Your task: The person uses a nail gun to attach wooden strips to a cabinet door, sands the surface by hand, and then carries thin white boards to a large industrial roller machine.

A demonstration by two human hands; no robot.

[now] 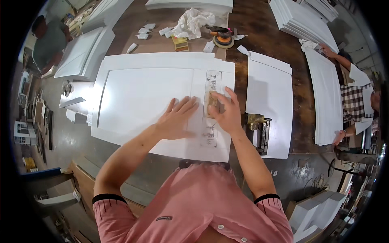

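Note:
A white recessed panel (146, 93) lies in front of me, with a narrow strip (209, 139) of dark handwritten marks along its right part. My left hand (178, 118) rests flat on the panel, fingers spread, its thumb side slightly blurred. In the fingers of my right hand (227, 110) is a small tan block (211, 106), pressed on the marked strip. The block's far side is partly hidden by my fingers. Just right of that hand, a nail gun (258, 131) lies on a second white panel (269, 93).
Beyond the panel are an orbital sander (223, 39), a white rag (194, 23), a yellow block (180, 43) and several small white bottles (142, 36). Stacked white panels (306, 28) stand far right. One person (358, 101) handles panels at right; another person (49, 42) is at left.

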